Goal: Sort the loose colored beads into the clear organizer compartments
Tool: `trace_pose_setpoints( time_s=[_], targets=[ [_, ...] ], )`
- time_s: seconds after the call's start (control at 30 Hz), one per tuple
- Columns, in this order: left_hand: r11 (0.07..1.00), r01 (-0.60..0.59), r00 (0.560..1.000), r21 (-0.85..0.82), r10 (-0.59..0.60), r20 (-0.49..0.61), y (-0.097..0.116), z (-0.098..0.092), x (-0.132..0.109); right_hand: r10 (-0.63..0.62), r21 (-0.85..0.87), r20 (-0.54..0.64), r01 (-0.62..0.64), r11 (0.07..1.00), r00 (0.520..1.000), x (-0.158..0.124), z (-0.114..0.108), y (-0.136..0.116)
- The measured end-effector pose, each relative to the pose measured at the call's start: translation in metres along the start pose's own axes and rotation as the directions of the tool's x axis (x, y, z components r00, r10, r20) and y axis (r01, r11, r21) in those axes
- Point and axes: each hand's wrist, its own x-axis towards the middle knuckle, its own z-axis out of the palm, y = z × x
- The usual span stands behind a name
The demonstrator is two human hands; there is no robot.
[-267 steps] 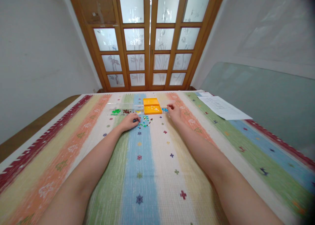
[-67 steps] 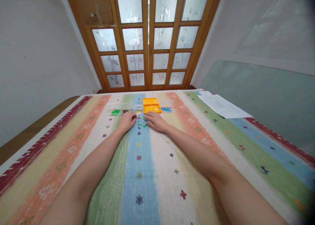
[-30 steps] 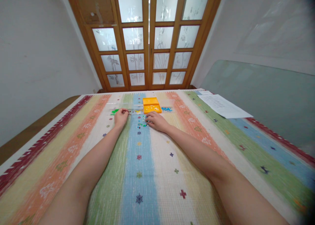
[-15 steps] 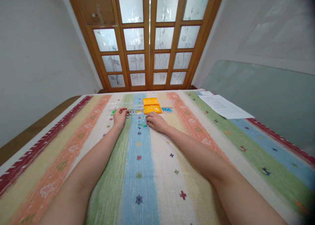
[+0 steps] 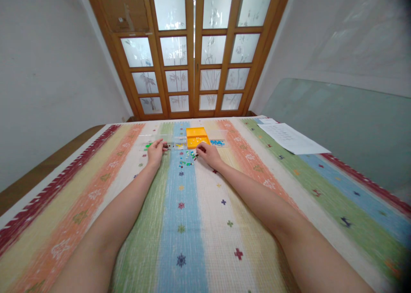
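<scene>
My left hand (image 5: 156, 154) rests at the clear plastic box with its fingers curled together beside small dark pieces (image 5: 167, 146). Whatever those fingers hold is too small to make out. My right hand (image 5: 209, 154) is closed, with thumb and fingers drawn together, just in front of an open yellow case (image 5: 198, 132) that has small white pieces inside. Anything in that pinch is hidden. Between the hands, several tiny green, blue, white and dark pieces (image 5: 186, 163) lie scattered on the blue stripe of the tablecloth.
Clear compartments hold green pieces (image 5: 148, 146), yellow pieces (image 5: 179, 145) and blue pieces (image 5: 217, 143). A printed paper sheet (image 5: 290, 138) lies at the right of the striped tablecloth (image 5: 182, 241). Beyond the table stand wood-framed glass doors (image 5: 194, 70).
My right hand has moved a little up and away from the scattered pieces, toward the yellow case, and more of those pieces now show. My left hand has hardly moved.
</scene>
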Motion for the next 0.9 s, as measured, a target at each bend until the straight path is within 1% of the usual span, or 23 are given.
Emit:
trace_pose_setpoints(
  time_s=[0.1,0.17,0.23,0.3,0.37,0.43,0.5,0.6,0.7,0.77,0.9],
  targets=[
    [1.000,-0.015,1.000,0.019,0.014,0.022,-0.001,0.001,0.000,0.100,0.146,-0.097,-0.085,0.986,0.990,0.005,-0.002,0.010],
    [0.997,-0.042,0.998,0.070,0.039,0.042,-0.002,0.001,-0.001,0.154,0.220,-0.146,-0.120,0.968,0.977,0.008,-0.003,0.017],
    [0.982,-0.096,0.993,0.164,0.084,0.079,-0.001,0.001,-0.003,0.203,0.267,-0.179,-0.151,0.952,0.963,0.011,-0.005,0.024],
    [0.938,-0.186,0.978,0.294,0.149,0.145,0.002,0.002,-0.008,0.242,0.298,-0.200,-0.177,0.938,0.949,0.013,-0.007,0.029],
    [0.855,-0.311,0.943,0.416,0.223,0.248,0.008,0.004,-0.016,0.277,0.326,-0.214,-0.199,0.924,0.937,0.013,-0.008,0.033],
    [0.756,-0.442,0.885,0.483,0.281,0.372,0.015,0.007,-0.025,0.311,0.354,-0.224,-0.220,0.909,0.924,0.014,-0.008,0.036],
    [0.676,-0.539,0.822,0.503,0.292,0.488,0.021,0.012,-0.034,0.340,0.379,-0.227,-0.239,0.894,0.913,0.014,-0.009,0.039],
    [0.607,-0.618,0.749,0.500,0.261,0.609,0.027,0.017,-0.044,0.337,0.406,-0.222,-0.227,0.885,0.915,0.016,-0.008,0.043],
    [0.569,-0.670,0.695,0.477,0.255,0.673,0.028,0.020,-0.048,0.309,0.428,-0.209,-0.197,0.882,0.928,0.017,-0.007,0.045],
    [0.550,-0.696,0.668,0.461,0.261,0.697,0.027,0.021,-0.049,0.289,0.413,-0.207,-0.184,0.892,0.935,0.017,-0.007,0.046],
    [0.537,-0.725,0.634,0.431,0.274,0.723,0.025,0.021,-0.048,0.206,0.258,-0.182,-0.155,0.954,0.961,0.011,-0.009,0.039]
  ],
)
